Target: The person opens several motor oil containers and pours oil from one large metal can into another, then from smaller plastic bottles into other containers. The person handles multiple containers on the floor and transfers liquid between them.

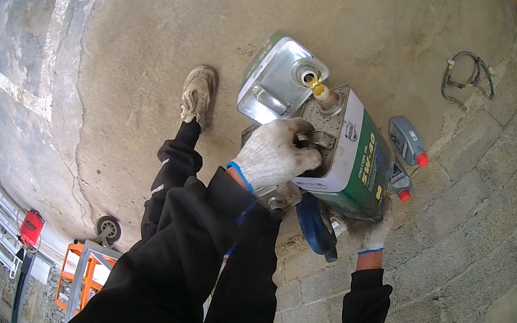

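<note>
My gloved left hand [277,154] is closed around the metal handle on top of a green-and-white motor oil can [354,126]. Low against that can's base rests my gloved right hand [367,232]; its fingers are mostly hidden behind the can. The can is tilted, its spout facing a second metal can [272,71] of similar colours. Yellow oil [316,87] shows between the spout and the second can's round opening. Beneath my left wrist, another metal container with a dark cap [276,209] is partly covered.
Beside the block wall [467,224] are two grey bottles [406,138] with red caps. A blue jug [314,229] sits below the tilted can. A dark looped hose [467,77] lies on the concrete floor. An orange-framed cart [76,271] and a red box [31,227] are at lower left.
</note>
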A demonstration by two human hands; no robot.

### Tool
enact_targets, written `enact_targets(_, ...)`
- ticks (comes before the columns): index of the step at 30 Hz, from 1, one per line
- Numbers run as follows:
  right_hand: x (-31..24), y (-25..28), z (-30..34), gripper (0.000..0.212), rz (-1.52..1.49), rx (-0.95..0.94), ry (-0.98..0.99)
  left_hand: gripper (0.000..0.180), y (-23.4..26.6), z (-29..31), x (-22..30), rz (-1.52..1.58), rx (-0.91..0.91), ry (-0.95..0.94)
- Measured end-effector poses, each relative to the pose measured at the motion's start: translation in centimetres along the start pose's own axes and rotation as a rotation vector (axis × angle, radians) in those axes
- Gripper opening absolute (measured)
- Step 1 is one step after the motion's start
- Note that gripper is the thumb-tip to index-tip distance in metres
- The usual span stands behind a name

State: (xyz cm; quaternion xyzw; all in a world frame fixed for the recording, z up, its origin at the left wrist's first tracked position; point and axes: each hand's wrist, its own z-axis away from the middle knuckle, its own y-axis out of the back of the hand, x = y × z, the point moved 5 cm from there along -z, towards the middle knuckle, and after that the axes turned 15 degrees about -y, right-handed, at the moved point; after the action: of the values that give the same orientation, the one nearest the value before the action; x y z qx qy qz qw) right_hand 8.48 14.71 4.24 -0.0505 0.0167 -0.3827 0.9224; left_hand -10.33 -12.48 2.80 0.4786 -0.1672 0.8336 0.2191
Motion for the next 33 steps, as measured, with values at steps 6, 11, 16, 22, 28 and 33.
enact_targets(6,0.01,-0.1,0.18,0.08,-0.036,0.046,-0.005,0.05,-0.22,0.11,-0.32,0.059,0.009,0.029)
enact_targets(11,-0.05,0.01,0.29,0.08,-0.043,0.02,-0.016,0.049,-0.25,0.09,-0.41,0.054,0.004,0.026)
enact_targets(16,-0.21,0.31,0.33,0.082,-0.024,0.033,-0.001,0.05,-0.02,-0.01,-0.26,0.031,0.01,-0.007)
enact_targets(22,-0.24,0.52,0.39,0.077,-0.111,0.067,0.025,0.051,-0.13,0.05,-0.4,0.013,-0.011,0.052)
enact_targets(28,-0.35,0.59,0.35,0.078,-0.111,0.074,0.03,0.052,-0.03,0.09,-0.23,0.048,-0.003,0.049)
enact_targets(33,-0.45,0.41,0.35,0.078,-0.075,0.058,0.038,0.052,-0.02,-0.03,-0.24,0.058,-0.015,0.049)
